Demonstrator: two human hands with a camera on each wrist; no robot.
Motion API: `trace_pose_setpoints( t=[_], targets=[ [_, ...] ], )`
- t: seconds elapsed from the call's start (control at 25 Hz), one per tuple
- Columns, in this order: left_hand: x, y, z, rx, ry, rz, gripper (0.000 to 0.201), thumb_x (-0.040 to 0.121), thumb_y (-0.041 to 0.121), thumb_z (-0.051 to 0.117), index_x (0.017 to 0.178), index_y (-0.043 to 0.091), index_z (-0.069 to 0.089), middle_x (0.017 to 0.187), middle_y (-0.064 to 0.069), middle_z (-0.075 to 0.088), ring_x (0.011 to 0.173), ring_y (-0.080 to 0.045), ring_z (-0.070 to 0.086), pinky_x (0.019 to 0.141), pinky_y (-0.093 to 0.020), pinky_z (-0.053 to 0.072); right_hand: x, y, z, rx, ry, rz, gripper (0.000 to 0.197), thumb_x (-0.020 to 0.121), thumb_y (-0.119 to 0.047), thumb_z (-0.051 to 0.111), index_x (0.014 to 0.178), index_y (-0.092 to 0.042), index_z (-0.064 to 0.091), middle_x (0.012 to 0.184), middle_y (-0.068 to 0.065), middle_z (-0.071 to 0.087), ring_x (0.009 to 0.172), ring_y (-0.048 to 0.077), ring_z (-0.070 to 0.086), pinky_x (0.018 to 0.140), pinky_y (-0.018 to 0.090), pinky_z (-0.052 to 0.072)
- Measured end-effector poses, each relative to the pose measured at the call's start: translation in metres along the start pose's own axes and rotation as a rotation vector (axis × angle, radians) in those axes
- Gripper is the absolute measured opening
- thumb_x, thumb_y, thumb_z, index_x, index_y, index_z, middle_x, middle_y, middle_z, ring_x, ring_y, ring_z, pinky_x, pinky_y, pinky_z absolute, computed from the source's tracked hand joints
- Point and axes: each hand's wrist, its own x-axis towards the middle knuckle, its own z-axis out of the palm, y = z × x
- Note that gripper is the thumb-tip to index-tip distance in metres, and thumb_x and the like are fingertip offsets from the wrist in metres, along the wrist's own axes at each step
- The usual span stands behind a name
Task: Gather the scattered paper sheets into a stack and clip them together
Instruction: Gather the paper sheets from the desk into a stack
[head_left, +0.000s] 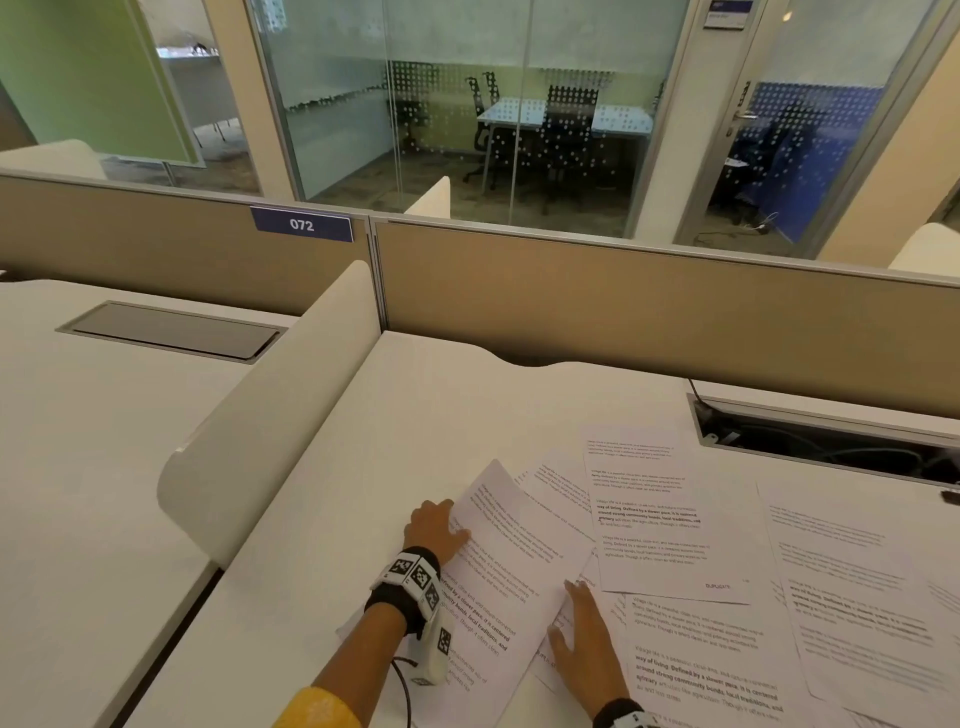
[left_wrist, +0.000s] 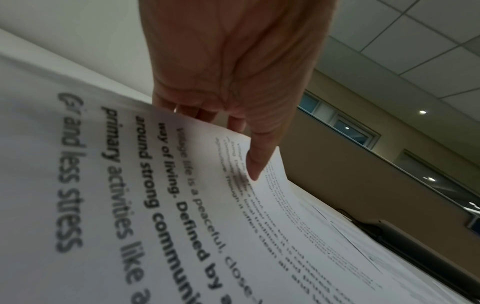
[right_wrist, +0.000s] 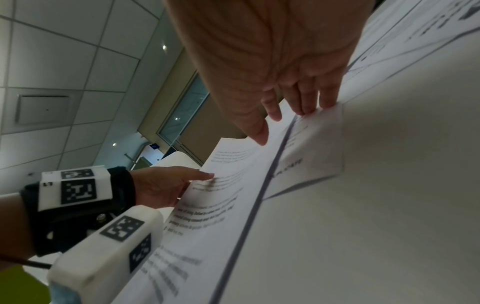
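Observation:
Several printed paper sheets lie fanned and overlapping on the white desk (head_left: 415, 415). My left hand (head_left: 436, 527) pinches the left edge of the leftmost sheet (head_left: 498, 561). In the left wrist view its thumb (left_wrist: 255, 162) lies on top of this sheet (left_wrist: 155, 205), the other fingers are beneath, and the edge is lifted and curved. My right hand (head_left: 582, 623) lies flat with straight fingers (right_wrist: 306, 98) on the sheets beside it, the fingertips touching a sheet's corner. More sheets (head_left: 654, 514) (head_left: 841, 582) spread to the right.
A beige partition (head_left: 623, 291) closes the desk's far side. An open cable hatch (head_left: 831, 441) with wires sits at the back right, just beyond the papers. A white rounded divider (head_left: 280, 410) stands on the left, with a neighbouring desk and its closed hatch (head_left: 171, 330) behind it.

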Motion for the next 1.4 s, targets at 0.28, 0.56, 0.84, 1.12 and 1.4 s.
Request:
trace_pose_setpoints(
  t=[0.28,0.56,0.84,1.12,1.4],
  targets=[
    [-0.005,0.025,0.014,-0.111,-0.155,0.031,0.062,0.082,0.041,0.058,0.128,0.01,0.033,0.133,-0.014,0.048,0.118,-0.028,0.049,0.102,-0.038,0.041,-0.003,0.012,-0.003,-0.018,0.029,0.084,0.061,0.091,-0.019,0.045,0.14,-0.012,0.011,0.153,0.013,-0.003,0.141,0.026,0.003,0.117,0.037,0.008],
    [-0.018,0.018,0.01,-0.269,-0.118,0.04,0.072,0.078,0.028,0.067,0.136,0.015,0.029,0.143,-0.01,0.039,0.128,-0.025,0.04,0.108,-0.036,0.034,-0.004,0.018,-0.016,0.064,0.041,0.068,0.051,0.089,-0.013,0.048,0.136,-0.013,0.026,0.152,0.011,0.013,0.14,0.024,0.012,0.116,0.038,0.013],
    [-0.064,-0.013,-0.032,-0.535,0.068,0.225,0.031,0.082,0.022,0.063,0.106,0.023,0.044,0.109,-0.003,0.065,0.081,-0.02,0.07,0.074,-0.04,0.06,0.005,0.012,-0.025,0.262,0.057,0.068,0.042,0.088,-0.007,0.05,0.128,-0.011,0.039,0.138,0.016,0.04,0.121,0.029,0.045,0.102,0.037,0.036],
    [-0.111,-0.019,-0.055,-0.696,0.107,0.412,0.025,0.083,0.02,0.061,0.103,0.021,0.047,0.103,0.0,0.065,0.087,-0.015,0.069,0.068,-0.029,0.06,0.015,-0.028,-0.026,0.736,-0.06,0.126,0.059,0.083,-0.031,0.058,0.133,-0.021,0.03,0.128,0.004,0.047,0.11,0.02,0.05,0.096,0.041,0.044],
    [-0.113,-0.02,-0.063,-0.846,0.197,0.319,0.035,0.083,0.013,0.062,0.112,0.015,0.043,0.105,-0.003,0.064,0.083,-0.018,0.07,0.063,-0.024,0.059,0.023,-0.041,-0.043,0.755,0.032,0.032,0.042,0.083,-0.016,0.061,0.122,-0.013,0.046,0.109,0.009,0.063,0.099,0.023,0.06,0.091,0.044,0.05]
  ],
)
